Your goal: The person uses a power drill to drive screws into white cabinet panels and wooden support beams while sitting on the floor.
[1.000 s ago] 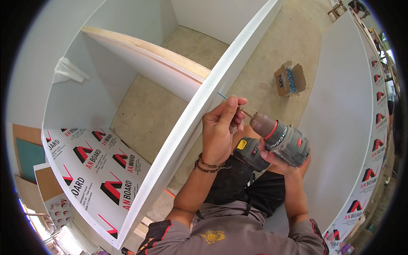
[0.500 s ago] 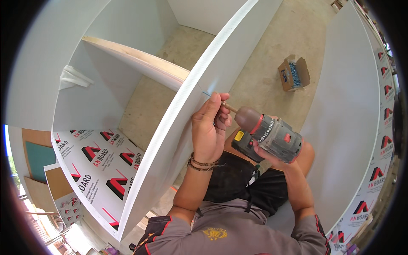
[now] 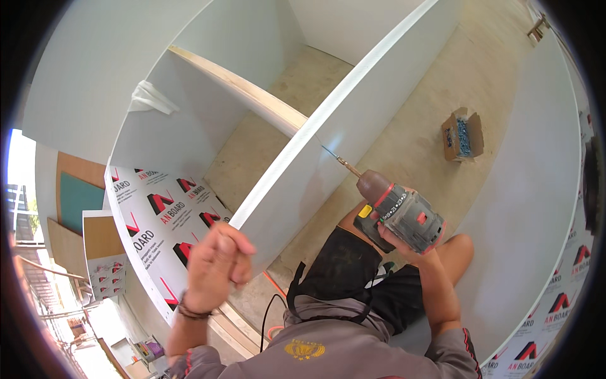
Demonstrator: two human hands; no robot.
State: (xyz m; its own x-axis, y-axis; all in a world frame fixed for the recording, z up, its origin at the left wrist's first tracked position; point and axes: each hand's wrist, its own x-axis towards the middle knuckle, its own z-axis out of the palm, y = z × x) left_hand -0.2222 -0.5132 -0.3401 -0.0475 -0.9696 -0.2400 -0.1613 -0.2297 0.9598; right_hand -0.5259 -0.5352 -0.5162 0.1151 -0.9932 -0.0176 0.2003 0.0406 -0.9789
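My right hand [image 3: 404,242] grips a black and grey cordless drill [image 3: 409,213] by its handle. The drill's long bit [image 3: 348,167] points up and left, with a thin blue screw [image 3: 327,151] at its end. The screw's tip meets the side of a white panel [image 3: 369,120], a little below its top edge, close to where a wooden-edged divider [image 3: 249,90] joins from the other side. Away from the drill, my left hand [image 3: 218,262] is raised by the panel's near end, fingers curled and slightly blurred. Whatever it may hold is hidden.
An opened cardboard box [image 3: 452,142] of blue screws sits on the concrete floor [image 3: 404,136] beyond the drill. To my right stands another large white panel [image 3: 527,189]. Wooden strips [image 3: 233,331] and an orange cable [image 3: 275,285] lie near my left arm. A white cloth [image 3: 151,99] hangs on the far-left panel.
My left hand has let go of the screw and bit and moved down and left. The drill stays lined up with the panel, the screw at its bit now uncovered. The view has shifted.
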